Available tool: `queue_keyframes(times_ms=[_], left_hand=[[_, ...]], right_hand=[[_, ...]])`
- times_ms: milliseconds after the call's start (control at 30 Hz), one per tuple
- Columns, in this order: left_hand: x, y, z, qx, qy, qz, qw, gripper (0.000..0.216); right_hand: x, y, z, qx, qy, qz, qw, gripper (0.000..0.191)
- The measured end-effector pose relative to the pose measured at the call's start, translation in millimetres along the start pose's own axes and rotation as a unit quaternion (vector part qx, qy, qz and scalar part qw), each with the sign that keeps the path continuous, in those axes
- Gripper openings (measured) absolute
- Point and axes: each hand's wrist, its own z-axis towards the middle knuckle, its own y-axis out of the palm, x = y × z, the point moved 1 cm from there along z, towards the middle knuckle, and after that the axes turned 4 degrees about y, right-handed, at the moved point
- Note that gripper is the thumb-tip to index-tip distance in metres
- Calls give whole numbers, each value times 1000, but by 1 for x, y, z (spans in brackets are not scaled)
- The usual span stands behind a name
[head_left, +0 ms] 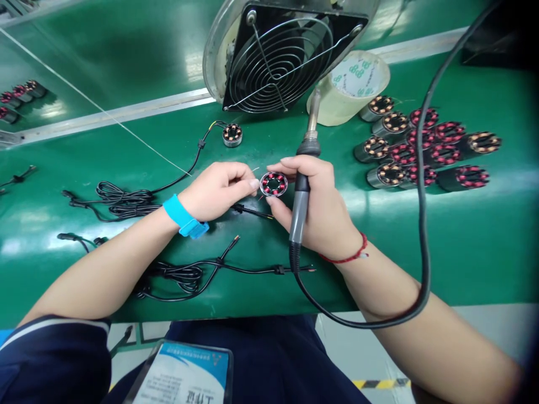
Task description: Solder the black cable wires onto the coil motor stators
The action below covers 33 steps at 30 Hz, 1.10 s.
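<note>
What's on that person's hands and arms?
No gloves: both hands are bare. The left hand has a bright blue wristband at its wrist, and the right hand a thin red bracelet. The left sleeve is dark blue with a pale stripe by its edge.

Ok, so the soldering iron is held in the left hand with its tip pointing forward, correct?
Not quite: the head view shows the soldering iron in the right hand, not the left hand. Its tip does point forward.
</note>
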Motion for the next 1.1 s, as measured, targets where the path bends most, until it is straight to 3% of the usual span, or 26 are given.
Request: queue_keyframes(times_ms=[133,267,400,467,533,633,733,833,900,1000,1100], left_hand=[[-2,-2,2,54,-25,-32,998,29],[1,0,3,8,-65,-44,997,34],[2,0,3,-11,-75,-59,995,24],[1,-1,2,-7,-36,-55,998,16],[-2,-2,1,2,42,18,999,11],[-5,-5,-2,4,163,182,970,13],[-6,-12,-2,35,204,232,951,14],[-6,-21,0,135,161,166,963,11],[-6,-22,2,160,97,98,978,12],[-5,-15,4,82,11,24,996,18],[-3,-5,5,16,-26,-9,999,21]], right_hand=[[-1,-1,0,-3,-5,3,1000,50],[-3,1,0,-16,-51,-25,998,52],[-3,2,0,-21,-84,-48,995,56],[-2,2,0,-32,-73,-48,996,55],[-1,2,0,-46,-52,-38,997,54],[2,2,0,-70,-26,-20,997,53],[4,1,1,-87,-8,-24,996,53],[6,0,2,-85,6,-24,996,53],[5,-1,2,-78,11,-16,997,52],[5,0,2,-69,4,-10,998,50],[3,1,2,-68,-10,-10,998,50]])
